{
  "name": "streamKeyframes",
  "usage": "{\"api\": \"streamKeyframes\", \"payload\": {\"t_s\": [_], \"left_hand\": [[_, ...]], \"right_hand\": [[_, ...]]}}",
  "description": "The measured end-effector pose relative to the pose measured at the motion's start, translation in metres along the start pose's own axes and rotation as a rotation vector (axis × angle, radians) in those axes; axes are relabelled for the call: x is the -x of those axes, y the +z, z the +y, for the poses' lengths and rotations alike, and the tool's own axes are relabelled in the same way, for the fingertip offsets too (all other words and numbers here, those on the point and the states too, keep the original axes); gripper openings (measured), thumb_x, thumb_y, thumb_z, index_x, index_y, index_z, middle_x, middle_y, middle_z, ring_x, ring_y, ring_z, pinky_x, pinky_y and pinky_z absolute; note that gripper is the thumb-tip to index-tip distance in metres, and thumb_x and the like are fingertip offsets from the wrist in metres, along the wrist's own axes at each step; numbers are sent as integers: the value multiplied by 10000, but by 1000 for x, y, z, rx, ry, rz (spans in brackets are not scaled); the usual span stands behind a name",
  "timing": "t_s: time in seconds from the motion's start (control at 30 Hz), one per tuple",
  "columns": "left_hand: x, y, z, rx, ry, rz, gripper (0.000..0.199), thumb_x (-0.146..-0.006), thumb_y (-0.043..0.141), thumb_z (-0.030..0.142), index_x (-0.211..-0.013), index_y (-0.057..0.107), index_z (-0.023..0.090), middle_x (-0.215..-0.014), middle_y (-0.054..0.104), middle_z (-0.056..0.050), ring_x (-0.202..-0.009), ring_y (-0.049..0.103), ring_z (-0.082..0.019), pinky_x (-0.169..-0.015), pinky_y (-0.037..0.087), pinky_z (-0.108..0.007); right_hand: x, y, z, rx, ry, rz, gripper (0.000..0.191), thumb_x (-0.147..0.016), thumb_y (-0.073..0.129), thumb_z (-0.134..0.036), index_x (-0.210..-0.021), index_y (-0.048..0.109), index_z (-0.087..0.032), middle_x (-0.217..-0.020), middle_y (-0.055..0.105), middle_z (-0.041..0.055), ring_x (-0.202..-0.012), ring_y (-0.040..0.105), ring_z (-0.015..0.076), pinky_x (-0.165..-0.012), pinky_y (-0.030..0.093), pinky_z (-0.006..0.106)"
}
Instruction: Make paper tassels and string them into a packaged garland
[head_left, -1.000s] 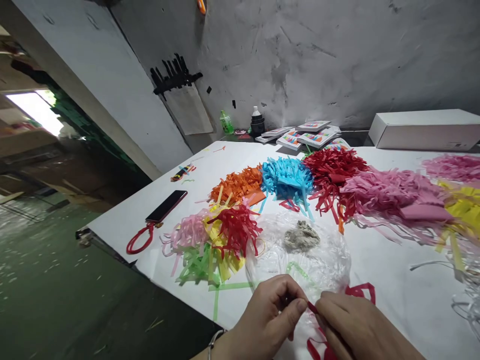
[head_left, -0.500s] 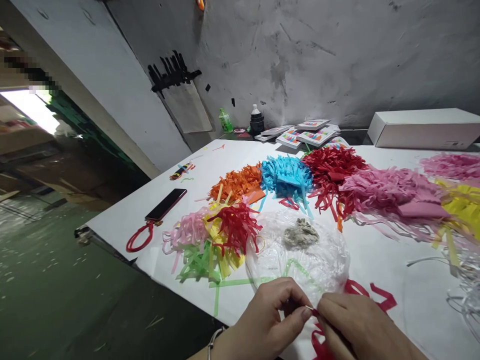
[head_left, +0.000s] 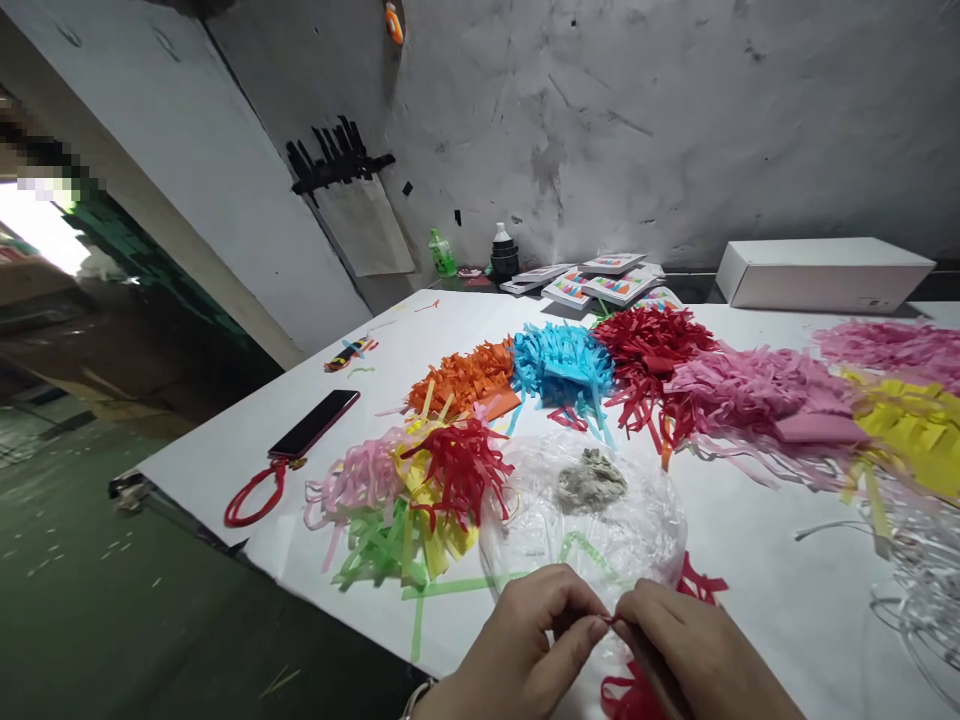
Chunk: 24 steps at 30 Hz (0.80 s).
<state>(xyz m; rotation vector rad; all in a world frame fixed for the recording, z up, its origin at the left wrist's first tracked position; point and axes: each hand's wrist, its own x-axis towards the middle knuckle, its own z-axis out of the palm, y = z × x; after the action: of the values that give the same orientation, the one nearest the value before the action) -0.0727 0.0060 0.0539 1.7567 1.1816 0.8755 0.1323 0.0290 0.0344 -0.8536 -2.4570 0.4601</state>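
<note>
Your left hand (head_left: 529, 640) pinches a thin twist of red paper (head_left: 611, 620) between thumb and forefinger, and your right hand (head_left: 675, 640) closes on it just beside — both at the near edge of the clear plastic bag (head_left: 652, 510) on the desk (head_left: 757, 590). More red strips (head_left: 630, 695) hang below your right hand. A grey lump (head_left: 591, 480) sits on the bag; the mixed-color tassel (head_left: 461, 465) lies left of the bag, the blue fringe (head_left: 562, 360) behind it, the white wires (head_left: 919, 590) to its right.
</note>
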Motion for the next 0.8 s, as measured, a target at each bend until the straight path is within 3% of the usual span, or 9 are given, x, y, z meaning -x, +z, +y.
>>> {"api": "streamKeyframes", "payload": {"t_s": [0.2, 0.37, 0.47, 0.6, 0.8], "left_hand": [[1, 0, -5, 31, 15, -7, 214, -956, 556, 308, -862, 680, 161, -732, 630, -53, -638, 565, -136, -537, 418, -201], [-2, 2, -8, 169, -69, 25, 252, -938, 599, 353, -841, 701, 144, -714, 619, -41, -527, 548, -102, -504, 428, -198], [-6, 5, -10, 284, -150, 85, 297, -887, 668, 409, -797, 714, 130, -718, 616, -37, -511, 552, -94, -503, 435, -202], [-10, 7, -11, 388, -243, 156, 324, -804, 766, 433, -719, 698, 128, -650, 616, -21, -519, 553, -102, -515, 438, -206], [-9, 0, -13, 425, -244, 65, 283, -843, 711, 395, -753, 697, 127, -636, 603, -14, -505, 557, -103, -510, 456, -210]], "right_hand": [[-2, -3, -5, -173, 105, -55, 195, -1020, 457, -179, -843, 512, -240, -773, 659, -42, -673, 649, 99, -608, 469, 168], [-4, -2, -2, -238, 102, -58, 221, -1046, 434, -245, -858, 550, -236, -767, 665, -39, -680, 651, 100, -615, 477, 173], [-6, 5, 1, -130, 56, 24, 219, -1046, 390, -201, -914, 563, -226, -800, 669, -5, -703, 654, 126, -617, 493, 208], [-8, 10, 1, 14, -46, 179, 168, -1036, 427, -195, -1129, 567, -198, -880, 682, 40, -772, 668, 163, -677, 520, 254], [-11, 13, -2, 1, -102, 249, 222, -1039, 396, -157, -1137, 593, -190, -826, 679, 35, -718, 652, 155, -646, 504, 251]]}}
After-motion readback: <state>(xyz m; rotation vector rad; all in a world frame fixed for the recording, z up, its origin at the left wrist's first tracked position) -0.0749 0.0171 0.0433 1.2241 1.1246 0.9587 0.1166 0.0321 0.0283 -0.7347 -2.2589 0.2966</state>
